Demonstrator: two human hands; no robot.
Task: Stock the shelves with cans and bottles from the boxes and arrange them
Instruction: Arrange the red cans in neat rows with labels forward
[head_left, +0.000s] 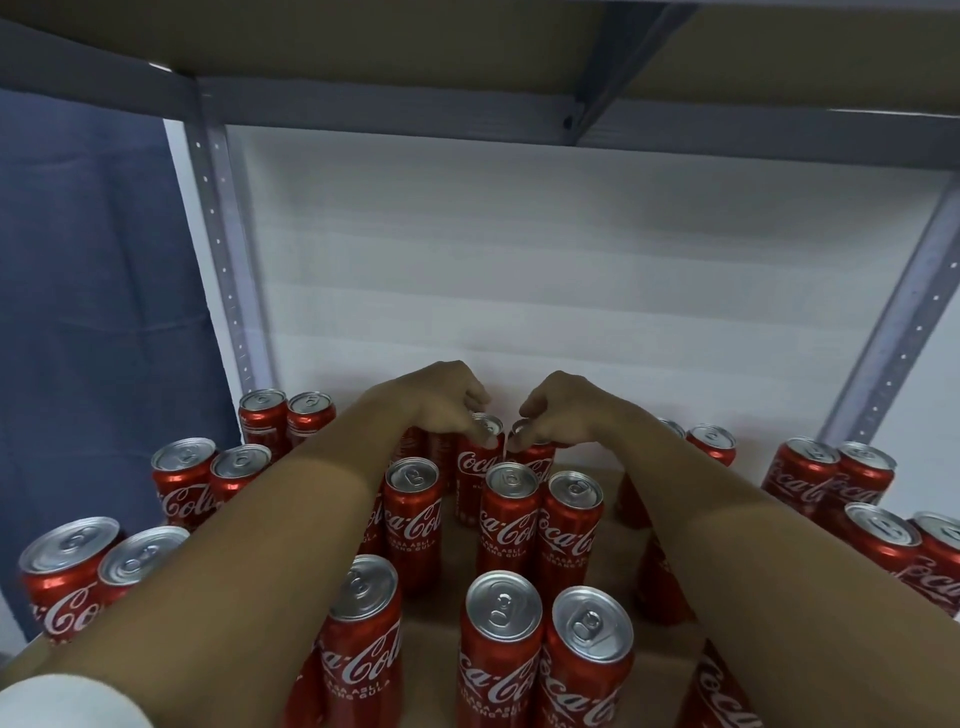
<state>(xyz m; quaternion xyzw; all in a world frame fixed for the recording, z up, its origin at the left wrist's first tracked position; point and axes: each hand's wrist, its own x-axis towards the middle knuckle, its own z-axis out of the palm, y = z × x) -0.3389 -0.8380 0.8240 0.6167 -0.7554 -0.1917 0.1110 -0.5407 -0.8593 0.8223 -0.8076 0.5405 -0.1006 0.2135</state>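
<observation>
Several red cola cans with silver tops stand upright in rows on the brown shelf board (631, 538). Both my arms reach to the back row. My left hand (444, 402) grips the top rim of one back-row can (475, 467) with curled fingers. My right hand (558, 410) grips the top of the neighbouring can (535, 460) just to its right. The two cans stand side by side, almost touching, close to the white back wall. In front of them stand more cans (509, 525), and my forearms hide parts of others.
A grey metal upright (223, 260) rises at the left and another (904, 322) at the right. The upper shelf (467, 114) hangs overhead. A blue curtain (88, 312) covers the far left. Cans at the right (802, 475) and left (182, 480) flank my arms.
</observation>
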